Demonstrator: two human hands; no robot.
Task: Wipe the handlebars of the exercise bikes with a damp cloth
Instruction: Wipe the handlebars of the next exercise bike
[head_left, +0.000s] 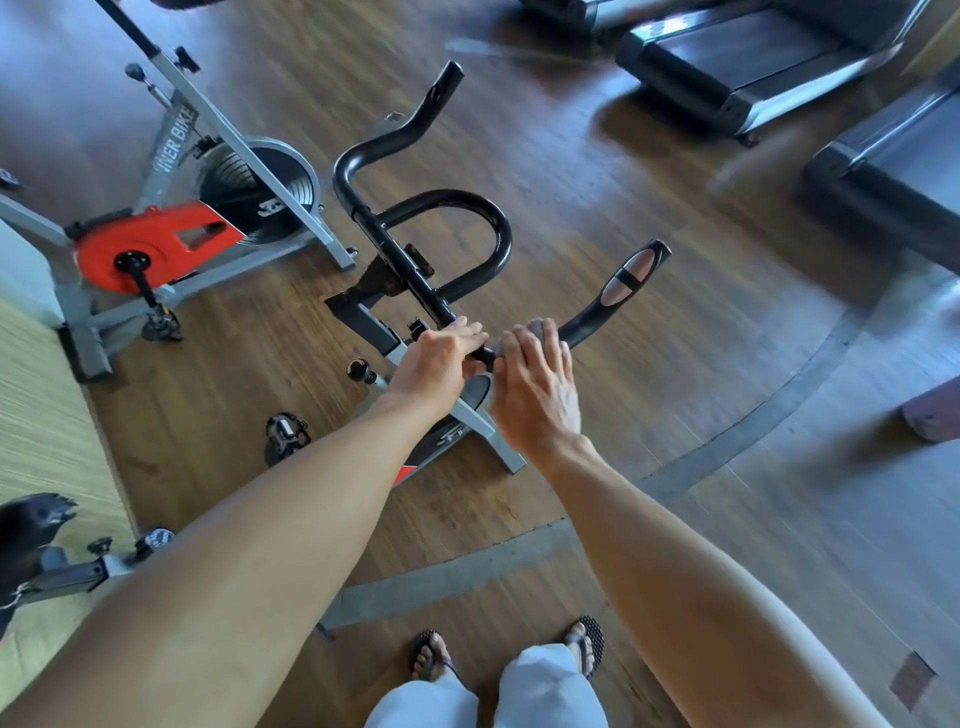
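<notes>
Wiping is under way on the nearest exercise bike's black handlebars (415, 270). Your right hand (537, 387) presses a small grey cloth (535, 332) onto the bar, fingers curled over the cloth where the right-hand grip begins. Your left hand (447, 358) grasps the crossbar just beside it, fingers wrapped over the tube, apparently steadying it.

As a judgement: you are at the near end of this bar. Nothing in the view shows which stretches have been cleaned; no wet sheen can be told apart from the tube's own gloss. The centre loop, the far left horn and the right grip with its oval sensor pads (631, 275) look likely still to do. The grey and red bike (176, 228) beside it has its handlebars out of view, so that one probably remains as well, along with a third bike's part (36, 540) at the lower left edge.

Readable writing: the grey frame of the second bike carries "NER BIKE" (176, 140), its first letters cut off. The flywheel decals are too blurred to read.
</notes>
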